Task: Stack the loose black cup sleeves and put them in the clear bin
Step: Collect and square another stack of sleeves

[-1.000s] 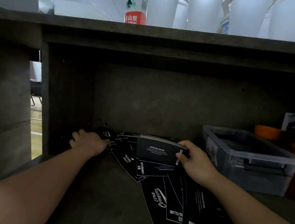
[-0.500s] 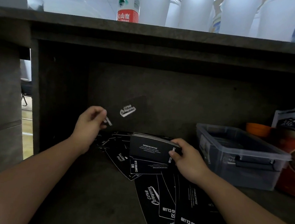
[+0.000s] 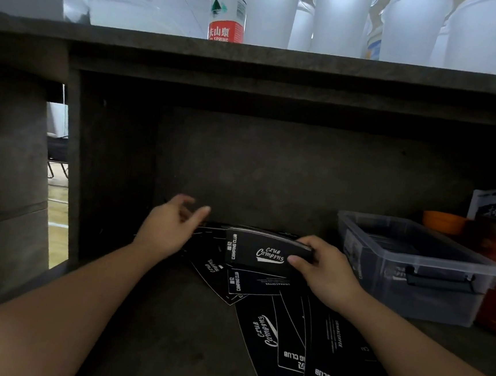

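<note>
The right hand point(image 3: 325, 269) pinches a stack of sleeves point(image 3: 265, 253) at its right edge, the left hand point(image 3: 168, 229) hovers open at nine o'clock, and these thin, light, likely slippery cards, bin point(image 3: 414, 262) at three o'clock, want edge grips.

Your left hand point(image 3: 171, 226) is motion-blurred at the fingertips, and your right hand point(image 3: 322, 269) hides the stack's point(image 3: 262, 252) right end.

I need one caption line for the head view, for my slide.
Right hand holds a stack of sleeves; left hand empty beside it.
</note>
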`<state>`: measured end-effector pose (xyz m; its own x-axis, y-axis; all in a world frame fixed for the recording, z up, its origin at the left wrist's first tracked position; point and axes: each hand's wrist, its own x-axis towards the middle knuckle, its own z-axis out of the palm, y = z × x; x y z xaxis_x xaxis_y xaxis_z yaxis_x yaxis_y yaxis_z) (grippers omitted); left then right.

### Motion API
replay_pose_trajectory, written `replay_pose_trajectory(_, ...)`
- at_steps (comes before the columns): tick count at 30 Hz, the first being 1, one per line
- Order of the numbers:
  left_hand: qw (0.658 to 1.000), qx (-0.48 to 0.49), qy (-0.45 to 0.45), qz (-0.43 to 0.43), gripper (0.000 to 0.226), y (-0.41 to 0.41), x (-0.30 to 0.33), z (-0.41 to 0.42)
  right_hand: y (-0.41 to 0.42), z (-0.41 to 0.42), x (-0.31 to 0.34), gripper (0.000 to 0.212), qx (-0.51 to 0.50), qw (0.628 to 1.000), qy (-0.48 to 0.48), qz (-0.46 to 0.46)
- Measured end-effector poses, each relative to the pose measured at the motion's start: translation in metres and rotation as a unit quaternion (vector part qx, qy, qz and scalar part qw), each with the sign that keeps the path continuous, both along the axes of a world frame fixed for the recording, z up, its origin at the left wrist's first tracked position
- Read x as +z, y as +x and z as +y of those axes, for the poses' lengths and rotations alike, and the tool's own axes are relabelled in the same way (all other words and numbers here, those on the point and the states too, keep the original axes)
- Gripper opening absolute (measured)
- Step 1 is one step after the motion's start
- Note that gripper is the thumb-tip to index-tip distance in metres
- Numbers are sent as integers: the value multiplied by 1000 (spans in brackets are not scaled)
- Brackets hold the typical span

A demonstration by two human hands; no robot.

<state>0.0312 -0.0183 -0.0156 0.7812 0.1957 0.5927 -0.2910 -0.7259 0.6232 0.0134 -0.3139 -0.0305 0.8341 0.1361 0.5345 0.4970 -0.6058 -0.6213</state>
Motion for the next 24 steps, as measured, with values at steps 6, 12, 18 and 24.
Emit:
replay_pose_trajectory(6, 877, 134, 244, 391, 78, 8, -15, 44, -6, -1, 5, 23, -25, 999, 29, -30)
replay_pose_trajectory(12, 869, 211, 312, 322, 81, 7, -10, 34, -5, -2, 4, 20, -26, 999, 28, -14)
replay_pose_trajectory(18, 881, 182, 256, 354, 73, 13, -11, 48, -6, -1, 5, 14, -24, 1000, 19, -6)
replay_pose_trajectory(24, 915, 199, 198, 289, 69, 11, -10, 46, -6, -1, 5, 14, -30, 999, 14, -3)
